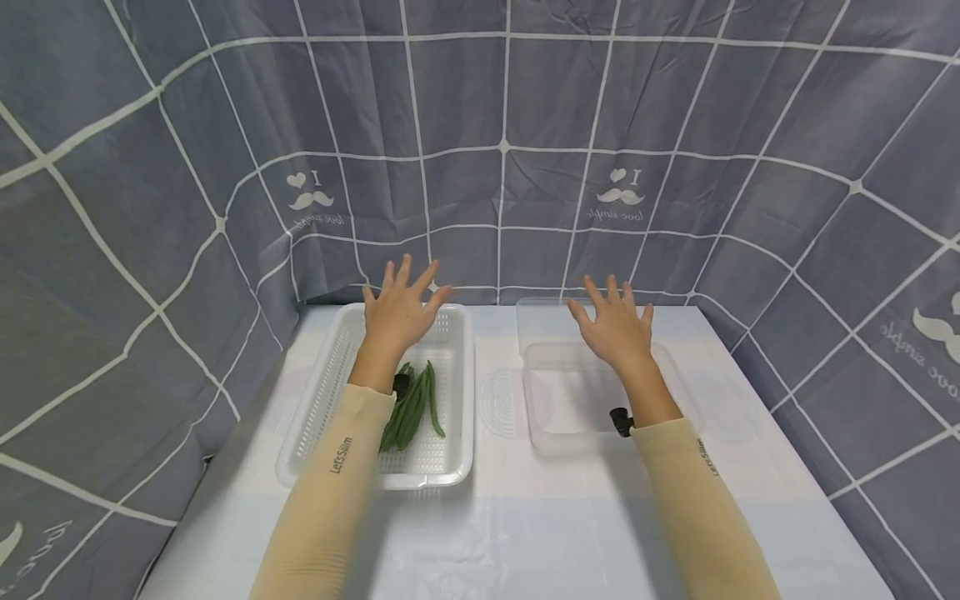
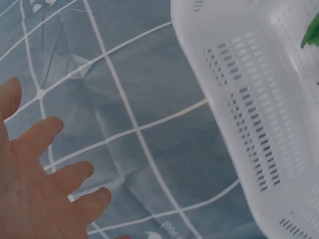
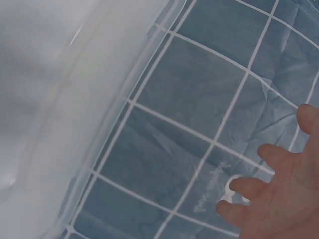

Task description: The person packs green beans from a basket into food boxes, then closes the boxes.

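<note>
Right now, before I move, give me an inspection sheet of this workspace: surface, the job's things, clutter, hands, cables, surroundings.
Surface: pale table cover with soft colour bands.
Job's things: white basket on the left with long green pods inside; clear container on the right, clear flat piece behind it.
Clutter: dark objects by both wrists, possibly worn; otherwise nothing seen.
Hands: left hand and right hand both spread, holding nothing.
Cables: nothing seen.
Surroundings: grey-blue curtain with white grid lines.
</note>
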`<state>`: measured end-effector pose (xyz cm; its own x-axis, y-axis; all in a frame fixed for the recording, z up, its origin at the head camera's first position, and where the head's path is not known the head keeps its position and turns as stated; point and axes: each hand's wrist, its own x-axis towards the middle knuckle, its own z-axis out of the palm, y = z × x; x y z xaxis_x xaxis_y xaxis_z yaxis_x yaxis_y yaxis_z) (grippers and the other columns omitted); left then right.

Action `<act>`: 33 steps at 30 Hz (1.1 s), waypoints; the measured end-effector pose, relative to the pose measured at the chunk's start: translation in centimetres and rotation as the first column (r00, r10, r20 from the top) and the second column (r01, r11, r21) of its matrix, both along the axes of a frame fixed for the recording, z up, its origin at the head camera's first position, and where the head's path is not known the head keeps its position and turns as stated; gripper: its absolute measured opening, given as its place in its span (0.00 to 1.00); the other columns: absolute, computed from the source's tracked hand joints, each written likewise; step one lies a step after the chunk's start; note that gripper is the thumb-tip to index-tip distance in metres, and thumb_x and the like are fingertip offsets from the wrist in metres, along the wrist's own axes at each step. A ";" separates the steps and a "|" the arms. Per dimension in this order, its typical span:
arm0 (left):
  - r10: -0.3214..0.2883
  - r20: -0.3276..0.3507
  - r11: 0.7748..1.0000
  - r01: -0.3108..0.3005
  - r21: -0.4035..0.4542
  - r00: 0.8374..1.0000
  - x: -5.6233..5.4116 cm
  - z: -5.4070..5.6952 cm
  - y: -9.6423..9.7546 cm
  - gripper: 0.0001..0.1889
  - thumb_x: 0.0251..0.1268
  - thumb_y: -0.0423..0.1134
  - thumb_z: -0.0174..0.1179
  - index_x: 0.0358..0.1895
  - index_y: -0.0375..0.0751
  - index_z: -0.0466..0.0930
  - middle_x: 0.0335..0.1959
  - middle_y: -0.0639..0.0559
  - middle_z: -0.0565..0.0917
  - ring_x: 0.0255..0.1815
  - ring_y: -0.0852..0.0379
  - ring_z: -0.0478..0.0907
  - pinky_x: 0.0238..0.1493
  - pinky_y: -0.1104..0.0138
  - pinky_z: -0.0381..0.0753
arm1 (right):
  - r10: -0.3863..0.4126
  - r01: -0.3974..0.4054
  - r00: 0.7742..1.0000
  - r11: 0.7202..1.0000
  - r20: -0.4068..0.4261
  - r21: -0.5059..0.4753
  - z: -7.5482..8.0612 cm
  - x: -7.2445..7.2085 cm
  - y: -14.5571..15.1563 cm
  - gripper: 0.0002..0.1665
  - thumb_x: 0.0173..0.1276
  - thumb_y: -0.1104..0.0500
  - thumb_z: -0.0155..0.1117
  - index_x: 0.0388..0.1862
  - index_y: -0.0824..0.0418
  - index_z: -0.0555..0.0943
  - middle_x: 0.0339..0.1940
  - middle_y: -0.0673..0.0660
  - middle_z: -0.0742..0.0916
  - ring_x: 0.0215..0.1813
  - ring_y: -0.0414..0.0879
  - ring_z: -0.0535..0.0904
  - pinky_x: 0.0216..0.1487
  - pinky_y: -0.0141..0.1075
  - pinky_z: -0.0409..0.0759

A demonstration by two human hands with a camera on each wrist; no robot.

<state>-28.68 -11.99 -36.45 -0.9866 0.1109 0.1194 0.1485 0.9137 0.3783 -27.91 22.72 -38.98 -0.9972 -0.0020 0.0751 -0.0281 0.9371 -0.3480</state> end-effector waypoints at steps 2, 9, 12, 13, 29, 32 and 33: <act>-0.001 0.003 1.000 0.001 -0.003 1.000 0.6 0.2 -0.4 0.37 0.83 0.71 0.38 0.87 0.66 0.49 0.91 0.44 0.41 0.91 0.38 0.32 0.82 0.25 0.30 | 0.000 0.000 1.000 1.000 -0.004 0.008 0.3 0.5 0.7 0.45 0.83 0.27 0.35 0.91 0.44 0.47 0.91 0.65 0.47 0.90 0.67 0.34 0.82 0.78 0.30; 0.003 -0.005 1.000 -0.003 0.024 1.000 2.8 1.2 -1.4 0.36 0.83 0.70 0.41 0.87 0.68 0.49 0.90 0.45 0.46 0.91 0.39 0.37 0.84 0.26 0.33 | -0.012 0.013 1.000 0.999 -0.024 0.045 0.6 2.3 3.0 0.47 0.83 0.24 0.31 0.91 0.45 0.46 0.90 0.67 0.47 0.90 0.69 0.36 0.80 0.81 0.33; 0.002 -0.029 1.000 -0.001 0.027 1.000 3.7 1.4 -1.8 0.36 0.82 0.69 0.44 0.87 0.67 0.52 0.90 0.45 0.48 0.91 0.39 0.39 0.84 0.27 0.34 | -0.018 0.019 1.000 0.998 -0.025 0.052 0.5 3.0 3.8 0.48 0.82 0.24 0.31 0.91 0.45 0.46 0.90 0.68 0.47 0.90 0.70 0.36 0.80 0.81 0.33; 0.001 -0.038 1.000 0.000 0.027 0.999 4.0 1.4 -1.9 0.36 0.82 0.69 0.45 0.87 0.67 0.52 0.90 0.44 0.49 0.91 0.38 0.40 0.84 0.27 0.34 | -0.021 0.022 1.000 0.998 -0.024 0.053 0.5 3.3 4.1 0.48 0.82 0.24 0.30 0.91 0.45 0.46 0.90 0.68 0.47 0.90 0.70 0.36 0.79 0.81 0.33; 0.025 -0.051 0.999 -0.024 0.027 0.998 6.8 -0.8 -4.1 0.35 0.82 0.67 0.48 0.85 0.61 0.60 0.86 0.42 0.60 0.88 0.36 0.52 0.82 0.25 0.45 | -0.073 0.073 0.997 0.997 0.022 0.012 -2.0 7.4 9.5 0.49 0.83 0.25 0.29 0.90 0.49 0.47 0.87 0.77 0.48 0.85 0.81 0.41 0.76 0.84 0.42; 0.039 -0.077 0.999 -0.039 0.004 0.996 7.1 -1.4 -4.4 0.34 0.80 0.64 0.54 0.82 0.57 0.67 0.80 0.40 0.71 0.80 0.34 0.68 0.77 0.28 0.63 | -0.091 0.091 0.994 0.996 0.055 0.012 -3.2 7.9 10.7 0.49 0.83 0.25 0.29 0.90 0.50 0.46 0.84 0.82 0.48 0.82 0.85 0.43 0.75 0.84 0.46; 0.045 -0.086 0.999 -0.046 -0.008 0.995 7.2 -1.6 -4.5 0.33 0.79 0.63 0.56 0.81 0.56 0.70 0.77 0.39 0.75 0.75 0.33 0.73 0.72 0.30 0.71 | -0.096 0.095 0.993 0.995 0.065 0.018 -3.7 8.0 11.2 0.49 0.83 0.25 0.29 0.90 0.51 0.46 0.84 0.83 0.48 0.82 0.86 0.45 0.74 0.85 0.48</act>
<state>-21.51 -16.49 -38.02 -0.9768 0.0680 0.2029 0.1385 0.9237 0.3571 -19.90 33.91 -42.67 -0.9956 0.0926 0.0104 0.0839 0.9394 -0.3323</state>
